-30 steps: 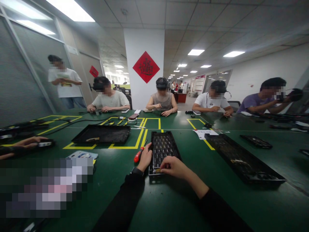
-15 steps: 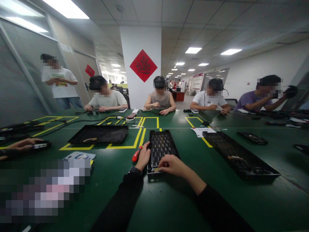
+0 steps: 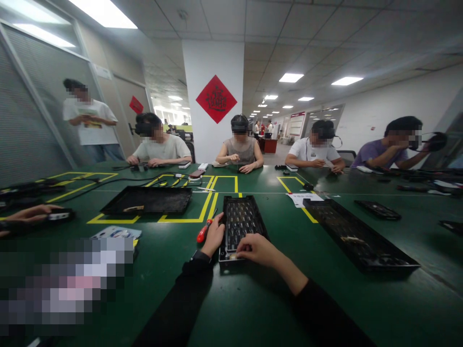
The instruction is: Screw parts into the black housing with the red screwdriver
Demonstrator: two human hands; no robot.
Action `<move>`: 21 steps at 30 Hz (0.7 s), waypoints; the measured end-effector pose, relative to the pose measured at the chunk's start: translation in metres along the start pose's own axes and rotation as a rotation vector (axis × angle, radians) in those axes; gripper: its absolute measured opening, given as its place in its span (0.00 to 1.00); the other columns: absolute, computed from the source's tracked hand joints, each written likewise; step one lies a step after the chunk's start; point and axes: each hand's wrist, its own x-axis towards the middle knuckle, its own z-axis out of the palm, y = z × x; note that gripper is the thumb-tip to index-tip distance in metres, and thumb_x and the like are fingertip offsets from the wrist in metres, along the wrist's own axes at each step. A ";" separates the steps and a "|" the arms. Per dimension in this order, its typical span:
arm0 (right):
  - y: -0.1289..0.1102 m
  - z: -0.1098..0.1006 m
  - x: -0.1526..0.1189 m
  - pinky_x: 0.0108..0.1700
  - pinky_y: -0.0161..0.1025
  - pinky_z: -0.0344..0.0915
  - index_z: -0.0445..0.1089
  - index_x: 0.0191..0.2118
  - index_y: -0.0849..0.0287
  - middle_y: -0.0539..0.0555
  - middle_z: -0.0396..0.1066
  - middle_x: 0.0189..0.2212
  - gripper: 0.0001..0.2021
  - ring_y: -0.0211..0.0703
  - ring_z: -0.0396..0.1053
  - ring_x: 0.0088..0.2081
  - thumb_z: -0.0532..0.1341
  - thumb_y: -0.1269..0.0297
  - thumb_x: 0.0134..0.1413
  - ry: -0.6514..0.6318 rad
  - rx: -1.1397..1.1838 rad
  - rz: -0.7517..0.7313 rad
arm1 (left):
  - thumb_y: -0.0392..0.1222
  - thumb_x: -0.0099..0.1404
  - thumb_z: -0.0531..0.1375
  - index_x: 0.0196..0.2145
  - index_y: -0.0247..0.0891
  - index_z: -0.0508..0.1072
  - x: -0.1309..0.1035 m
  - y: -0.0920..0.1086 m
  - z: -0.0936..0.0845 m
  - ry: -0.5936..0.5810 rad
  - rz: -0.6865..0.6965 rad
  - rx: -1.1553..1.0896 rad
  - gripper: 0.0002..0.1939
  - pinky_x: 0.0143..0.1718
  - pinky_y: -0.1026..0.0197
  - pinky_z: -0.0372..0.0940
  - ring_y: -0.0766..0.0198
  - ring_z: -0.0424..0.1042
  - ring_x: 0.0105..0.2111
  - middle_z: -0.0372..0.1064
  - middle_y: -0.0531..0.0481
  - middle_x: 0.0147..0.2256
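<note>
A black rectangular housing with rows of grey, slot-like shapes inside lies on the green table. My left hand is closed against its left side, the thumb near the rim. At the housing's near end, my right hand is bent in a pinch over a small yellowish piece. Whether its fingertips grip that piece or only touch it is hidden. Just left of my left hand lies a screwdriver with a red handle.
Black trays lie at left and right. A paper sheet touches the right tray. Another person's hand holds a dark device at far left. Cables cross the table's left side. Several people sit opposite.
The view has shifted slightly. My left hand stays on the housing, and my right hand keeps its pinch at the near end with barely any movement.
</note>
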 end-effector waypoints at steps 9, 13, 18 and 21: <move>0.000 -0.002 0.001 0.32 0.32 0.59 0.74 0.33 0.58 0.51 0.71 0.29 0.09 0.36 0.65 0.30 0.62 0.60 0.48 0.021 0.012 -0.011 | 0.28 0.52 0.49 0.52 0.34 0.62 0.000 -0.001 0.000 0.007 -0.020 -0.038 0.28 0.57 0.54 0.51 0.59 0.60 0.53 0.61 0.43 0.53; -0.001 -0.001 0.001 0.32 0.32 0.58 0.74 0.33 0.59 0.51 0.72 0.28 0.10 0.36 0.65 0.29 0.61 0.59 0.49 -0.003 0.006 0.001 | 0.28 0.53 0.49 0.52 0.35 0.62 0.002 -0.006 0.001 0.013 -0.002 -0.043 0.27 0.57 0.54 0.51 0.60 0.60 0.53 0.61 0.44 0.53; -0.003 -0.002 -0.001 0.31 0.31 0.58 0.73 0.35 0.58 0.51 0.72 0.28 0.09 0.35 0.65 0.29 0.60 0.60 0.50 -0.006 0.018 0.007 | 0.28 0.53 0.49 0.52 0.35 0.62 0.004 -0.009 0.002 0.011 0.007 -0.052 0.27 0.58 0.54 0.51 0.60 0.60 0.53 0.61 0.44 0.53; -0.004 -0.003 -0.001 0.30 0.31 0.58 0.72 0.37 0.58 0.50 0.71 0.28 0.10 0.35 0.64 0.27 0.61 0.61 0.50 -0.006 0.027 0.004 | 0.28 0.53 0.49 0.52 0.35 0.63 0.003 -0.007 0.002 0.011 0.006 -0.050 0.27 0.58 0.54 0.50 0.60 0.59 0.53 0.61 0.44 0.52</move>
